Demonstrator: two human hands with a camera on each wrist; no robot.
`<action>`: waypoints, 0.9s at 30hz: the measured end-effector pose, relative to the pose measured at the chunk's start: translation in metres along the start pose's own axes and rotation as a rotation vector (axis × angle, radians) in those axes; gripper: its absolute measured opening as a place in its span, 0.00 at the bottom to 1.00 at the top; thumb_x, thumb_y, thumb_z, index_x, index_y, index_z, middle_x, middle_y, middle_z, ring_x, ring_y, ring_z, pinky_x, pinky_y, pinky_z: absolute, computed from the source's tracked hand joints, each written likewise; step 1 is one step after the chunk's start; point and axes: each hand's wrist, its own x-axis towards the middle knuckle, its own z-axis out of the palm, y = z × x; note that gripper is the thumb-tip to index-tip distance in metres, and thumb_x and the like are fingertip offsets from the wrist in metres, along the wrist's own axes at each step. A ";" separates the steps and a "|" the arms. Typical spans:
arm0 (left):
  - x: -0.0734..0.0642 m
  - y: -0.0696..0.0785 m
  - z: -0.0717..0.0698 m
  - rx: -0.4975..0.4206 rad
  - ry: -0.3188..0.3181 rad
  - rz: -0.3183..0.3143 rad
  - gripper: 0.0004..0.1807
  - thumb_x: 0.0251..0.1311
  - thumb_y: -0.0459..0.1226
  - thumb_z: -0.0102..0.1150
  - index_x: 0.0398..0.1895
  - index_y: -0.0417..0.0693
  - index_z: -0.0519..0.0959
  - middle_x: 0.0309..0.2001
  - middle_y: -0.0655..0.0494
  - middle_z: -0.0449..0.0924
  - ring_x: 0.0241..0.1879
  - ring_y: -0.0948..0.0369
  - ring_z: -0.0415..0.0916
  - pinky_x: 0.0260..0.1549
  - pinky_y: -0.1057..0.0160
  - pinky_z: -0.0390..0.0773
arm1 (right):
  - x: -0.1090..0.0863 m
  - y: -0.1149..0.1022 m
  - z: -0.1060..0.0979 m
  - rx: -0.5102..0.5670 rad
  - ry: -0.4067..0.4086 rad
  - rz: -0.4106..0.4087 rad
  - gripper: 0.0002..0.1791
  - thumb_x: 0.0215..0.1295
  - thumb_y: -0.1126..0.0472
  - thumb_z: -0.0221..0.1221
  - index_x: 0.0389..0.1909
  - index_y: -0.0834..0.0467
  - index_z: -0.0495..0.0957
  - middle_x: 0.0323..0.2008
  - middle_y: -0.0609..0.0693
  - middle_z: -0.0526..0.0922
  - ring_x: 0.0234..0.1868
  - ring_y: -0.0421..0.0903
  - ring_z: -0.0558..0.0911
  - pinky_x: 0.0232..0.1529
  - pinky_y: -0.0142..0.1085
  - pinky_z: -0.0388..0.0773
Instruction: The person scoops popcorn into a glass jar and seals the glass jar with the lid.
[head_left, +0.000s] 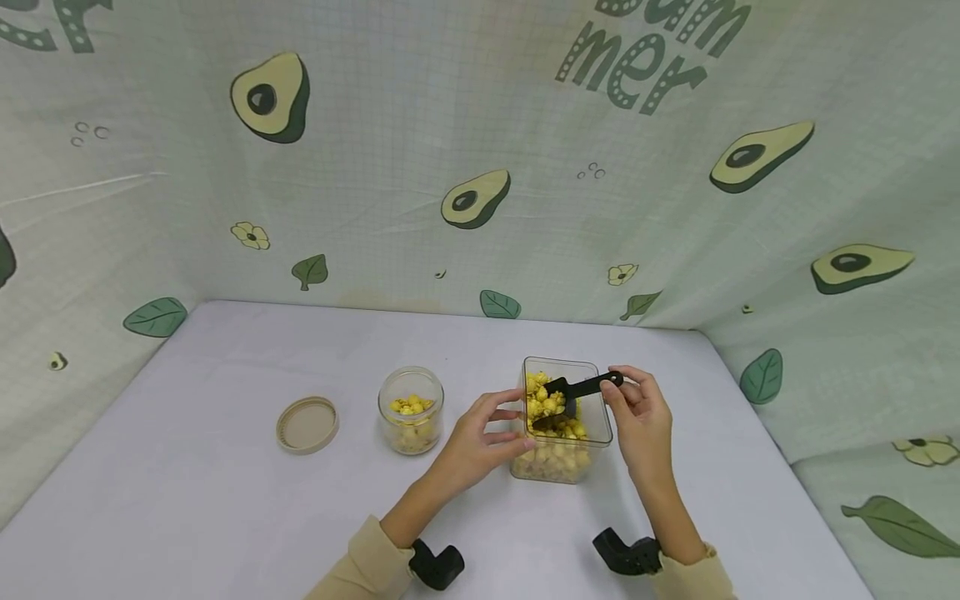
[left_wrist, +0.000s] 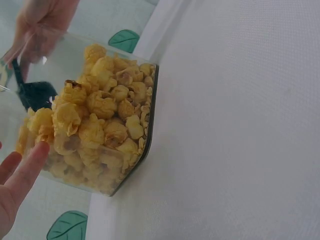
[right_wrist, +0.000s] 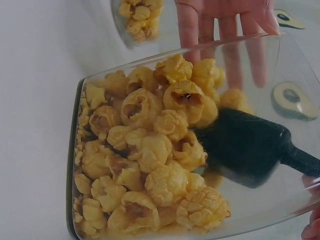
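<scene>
Left hand (head_left: 480, 439): fingers spread, touching the left side of the container.
Right hand (head_left: 641, 412): pinches the handle end of the scoop.
Scoop (head_left: 592, 386), black: handle above the container's right rim, head down among the popcorn.
Container (head_left: 599, 410), clear, squarish, lidless: holds yellow popcorn (head_left: 542, 406).
Jar (head_left: 411, 381), clear, round, uncovered: left of the left hand, partly filled with popcorn.
Lid (head_left: 307, 425), round, beige: flat, left of the jar.
Table (head_left: 187, 492): white-covered.
Cloth (head_left: 360, 167): pale, printed with avocados, leaves, flowers and lettering; hangs behind the table.
</scene>
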 end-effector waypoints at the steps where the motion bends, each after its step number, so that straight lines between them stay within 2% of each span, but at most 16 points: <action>1: 0.000 0.000 0.000 0.003 0.001 -0.001 0.34 0.55 0.39 0.64 0.65 0.48 0.63 0.63 0.50 0.64 0.58 0.51 0.69 0.51 0.62 0.78 | 0.000 0.000 0.000 -0.009 -0.008 -0.004 0.15 0.63 0.64 0.58 0.50 0.62 0.73 0.30 0.33 0.81 0.36 0.36 0.80 0.38 0.19 0.76; 8: 0.000 0.000 -0.001 0.001 0.001 0.002 0.34 0.55 0.38 0.64 0.65 0.48 0.63 0.63 0.50 0.63 0.59 0.51 0.69 0.52 0.62 0.78 | 0.000 0.002 0.001 0.007 0.011 -0.006 0.16 0.63 0.65 0.57 0.51 0.64 0.73 0.31 0.33 0.82 0.35 0.33 0.79 0.39 0.18 0.76; 11: -0.001 0.001 0.000 -0.016 -0.006 0.009 0.33 0.56 0.37 0.63 0.66 0.48 0.63 0.64 0.48 0.63 0.59 0.49 0.68 0.52 0.61 0.78 | -0.001 0.003 0.001 0.053 0.048 0.015 0.16 0.63 0.66 0.57 0.52 0.64 0.73 0.31 0.34 0.82 0.34 0.34 0.78 0.38 0.18 0.76; 14: -0.001 0.001 0.001 -0.019 -0.005 0.002 0.33 0.56 0.38 0.63 0.66 0.49 0.63 0.64 0.49 0.63 0.59 0.50 0.68 0.52 0.63 0.78 | -0.001 0.005 0.000 0.099 0.051 0.029 0.16 0.63 0.66 0.57 0.52 0.64 0.72 0.31 0.35 0.83 0.33 0.35 0.78 0.37 0.20 0.76; 17: -0.001 0.002 0.001 -0.011 -0.003 -0.006 0.33 0.56 0.38 0.64 0.65 0.49 0.63 0.63 0.51 0.63 0.59 0.53 0.68 0.51 0.65 0.78 | 0.001 0.007 -0.002 0.107 -0.002 0.014 0.16 0.63 0.68 0.56 0.52 0.65 0.72 0.33 0.36 0.83 0.35 0.34 0.79 0.38 0.21 0.77; 23: -0.001 0.003 0.001 -0.013 0.005 -0.018 0.33 0.55 0.39 0.64 0.65 0.50 0.64 0.63 0.52 0.63 0.59 0.53 0.69 0.51 0.64 0.78 | 0.007 0.005 -0.008 0.069 -0.161 -0.079 0.15 0.64 0.70 0.55 0.50 0.68 0.70 0.34 0.34 0.83 0.35 0.33 0.79 0.37 0.22 0.78; 27: -0.001 0.001 0.001 -0.014 0.001 -0.007 0.33 0.56 0.38 0.64 0.65 0.49 0.64 0.63 0.50 0.63 0.59 0.51 0.68 0.52 0.62 0.78 | 0.008 0.005 -0.013 0.059 -0.225 -0.058 0.14 0.65 0.68 0.55 0.50 0.68 0.69 0.33 0.33 0.83 0.33 0.32 0.78 0.37 0.22 0.77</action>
